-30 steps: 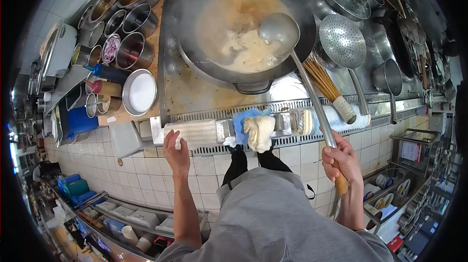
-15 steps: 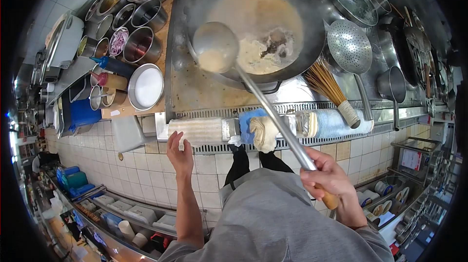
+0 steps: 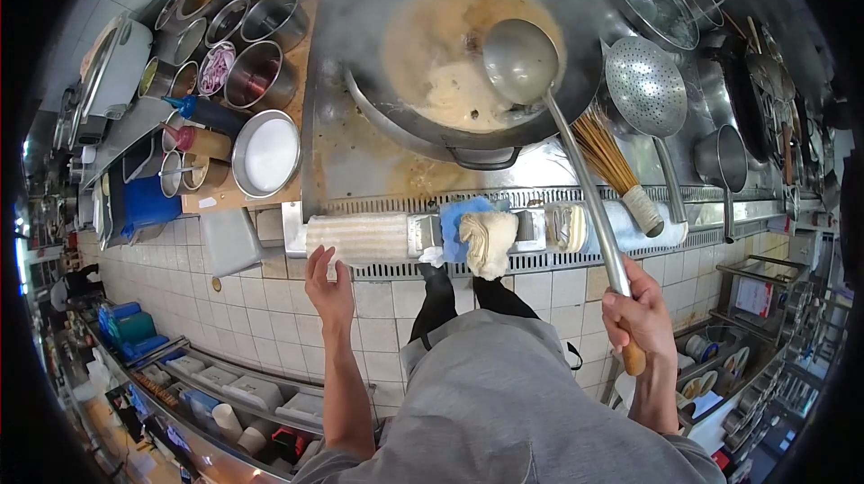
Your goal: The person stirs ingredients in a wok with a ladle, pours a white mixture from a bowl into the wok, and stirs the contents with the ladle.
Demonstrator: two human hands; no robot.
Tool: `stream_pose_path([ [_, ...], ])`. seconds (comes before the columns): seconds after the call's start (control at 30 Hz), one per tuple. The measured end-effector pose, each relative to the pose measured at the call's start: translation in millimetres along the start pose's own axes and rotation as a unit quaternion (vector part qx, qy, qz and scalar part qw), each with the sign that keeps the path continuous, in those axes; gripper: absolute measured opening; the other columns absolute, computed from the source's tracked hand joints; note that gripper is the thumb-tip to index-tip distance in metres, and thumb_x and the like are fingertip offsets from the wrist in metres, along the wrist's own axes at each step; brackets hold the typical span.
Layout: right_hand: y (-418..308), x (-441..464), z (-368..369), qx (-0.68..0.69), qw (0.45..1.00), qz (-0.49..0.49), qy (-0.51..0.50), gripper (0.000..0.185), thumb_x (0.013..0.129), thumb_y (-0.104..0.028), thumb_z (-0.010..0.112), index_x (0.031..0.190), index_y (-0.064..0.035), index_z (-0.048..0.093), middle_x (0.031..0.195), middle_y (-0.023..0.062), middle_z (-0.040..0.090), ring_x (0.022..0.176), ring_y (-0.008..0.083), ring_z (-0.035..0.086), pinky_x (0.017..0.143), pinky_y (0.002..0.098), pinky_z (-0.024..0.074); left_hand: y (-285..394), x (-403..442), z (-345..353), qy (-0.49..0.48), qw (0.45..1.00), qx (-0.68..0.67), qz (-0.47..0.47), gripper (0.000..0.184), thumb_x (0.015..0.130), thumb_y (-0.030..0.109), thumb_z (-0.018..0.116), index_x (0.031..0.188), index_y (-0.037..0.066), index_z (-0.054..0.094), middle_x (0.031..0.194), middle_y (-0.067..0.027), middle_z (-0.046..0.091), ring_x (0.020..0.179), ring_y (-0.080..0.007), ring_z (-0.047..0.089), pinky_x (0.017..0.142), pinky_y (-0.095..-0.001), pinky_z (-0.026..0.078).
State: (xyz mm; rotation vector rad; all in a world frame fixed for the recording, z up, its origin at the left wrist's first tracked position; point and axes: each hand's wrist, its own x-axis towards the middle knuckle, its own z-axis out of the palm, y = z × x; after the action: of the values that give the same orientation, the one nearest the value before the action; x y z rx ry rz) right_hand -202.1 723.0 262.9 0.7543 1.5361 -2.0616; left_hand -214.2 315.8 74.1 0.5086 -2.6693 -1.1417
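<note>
Ladle reaching over the wok, probably rigid, bowl-heavy, best held near its wooden end, where the right hand wraps it; left hand half-curled, empty, before the wok's left side.

Tan liquid; silver ladle; striped cream towel; blue cloth; grey shirt.

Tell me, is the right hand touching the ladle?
Touching: the head view shows the right hand closed around the ladle, near the lower end of its handle.
</note>
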Motion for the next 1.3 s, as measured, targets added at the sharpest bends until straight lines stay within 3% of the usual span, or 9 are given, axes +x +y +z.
stream_pose_path([
  [0.23, -1, -9, -7, 0.058, 0.997, 0.05, 0.021, 0.059, 0.079, 0.002, 0.057, 0.134, -0.0016, 0.037, 0.054, 0.0013, 0.042, 0.033, 0.0079, 0.038, 0.03, 0.0197, 0.0302, 3, 3, 5, 0.003, 1.0, 0.001, 0.03, 0.025, 0.081, 0.0, 0.058, 0.105, 0.003, 0.063, 0.12, -0.0159, 0.053, 0.106, -0.0278, 0.055, 0.083, -0.0341, 0.048],
  [0.3, -3, -10, -7, 0.094, 0.992, 0.085, -0.003, 0.056, 0.08, 0.001, 0.058, 0.132, -0.0013, 0.039, 0.056, 0.0016, 0.042, 0.033, 0.0076, 0.038, 0.029, 0.0201, 0.029, 14, 3, 4, 0.008, 1.0, -0.015, 0.019, 0.026, 0.079, -0.003, 0.057, 0.104, 0.001, 0.063, 0.116, -0.0156, 0.057, 0.107, -0.0276, 0.056, 0.091, -0.0353, 0.044],
  [0.67, -6, 9, 21, 0.167, 0.971, 0.121, -0.124, 0.053, 0.081, 0.002, 0.056, 0.131, 0.0028, 0.038, 0.055, 0.0024, 0.042, 0.03, 0.0053, 0.037, 0.026, 0.0203, 0.0282, -3, -6, -6, 0.031, 0.999, 0.031, 0.007, 0.026, 0.079, -0.003, 0.058, 0.103, 0.002, 0.064, 0.115, -0.0144, 0.057, 0.104, -0.0259, 0.057, 0.089, -0.0339, 0.045],
  [0.73, -6, 9, 27, 0.11, 0.974, 0.098, -0.17, 0.054, 0.081, 0.003, 0.055, 0.132, 0.0026, 0.038, 0.056, 0.003, 0.045, 0.03, 0.006, 0.037, 0.026, 0.0204, 0.0271, -7, -8, -7, 0.034, 0.999, 0.023, -0.008, 0.026, 0.079, -0.003, 0.058, 0.103, 0.002, 0.064, 0.116, -0.0141, 0.057, 0.103, -0.0249, 0.057, 0.088, -0.0334, 0.046],
  [0.8, -8, 10, 31, 0.092, 0.974, 0.098, -0.181, 0.057, 0.081, 0.004, 0.056, 0.134, 0.0017, 0.036, 0.057, 0.0023, 0.047, 0.032, 0.0064, 0.039, 0.029, 0.0202, 0.0294, -9, -9, -9, 0.032, 0.999, 0.019, -0.008, 0.026, 0.079, 0.0, 0.058, 0.104, 0.004, 0.063, 0.116, -0.0167, 0.056, 0.106, -0.0317, 0.055, 0.088, -0.0372, 0.045],
  [0.9, -9, 10, 37, -0.108, 0.968, 0.057, -0.219, 0.065, 0.083, 0.004, 0.058, 0.141, -0.0052, 0.03, 0.063, -0.003, 0.048, 0.038, 0.0034, 0.041, 0.036, 0.0188, 0.0353, -7, -10, -8, 0.032, 0.999, 0.009, 0.0, 0.026, 0.079, 0.0, 0.058, 0.104, 0.004, 0.063, 0.116, -0.0168, 0.056, 0.106, -0.0319, 0.055, 0.088, -0.0373, 0.045],
  [1.07, -2, 7, 28, -0.068, 0.982, 0.03, -0.174, 0.062, 0.082, 0.006, 0.055, 0.14, -0.0039, 0.033, 0.064, -0.0026, 0.048, 0.037, 0.0038, 0.042, 0.036, 0.0189, 0.0347, -7, -9, -8, 0.024, 0.999, 0.021, 0.003, 0.026, 0.079, 0.001, 0.058, 0.104, 0.004, 0.063, 0.116, -0.0164, 0.056, 0.106, -0.0313, 0.055, 0.089, -0.0372, 0.044],
  [1.17, -3, 15, 23, -0.005, 0.999, -0.011, -0.053, 0.053, 0.081, 0.002, 0.051, 0.133, -0.0016, 0.04, 0.056, 0.0002, 0.045, 0.035, 0.0068, 0.041, 0.034, 0.0196, 0.0335, 1, -10, -7, 0.022, 0.999, 0.028, 0.006, 0.027, 0.078, -0.001, 0.058, 0.104, 0.003, 0.063, 0.115, -0.0158, 0.057, 0.104, -0.0291, 0.057, 0.088, -0.0358, 0.046],
  [1.3, -1, 33, 10, 0.063, 0.997, -0.032, 0.014, 0.045, 0.084, -0.003, 0.054, 0.128, -0.001, 0.043, 0.058, 0.0009, 0.043, 0.034, 0.0067, 0.04, 0.03, 0.021, 0.0333, 4, -12, -4, 0.004, 1.0, 0.025, 0.016, 0.026, 0.08, 0.0, 0.058, 0.106, 0.004, 0.063, 0.116, -0.0157, 0.056, 0.108, -0.0297, 0.054, 0.09, -0.0371, 0.044],
])
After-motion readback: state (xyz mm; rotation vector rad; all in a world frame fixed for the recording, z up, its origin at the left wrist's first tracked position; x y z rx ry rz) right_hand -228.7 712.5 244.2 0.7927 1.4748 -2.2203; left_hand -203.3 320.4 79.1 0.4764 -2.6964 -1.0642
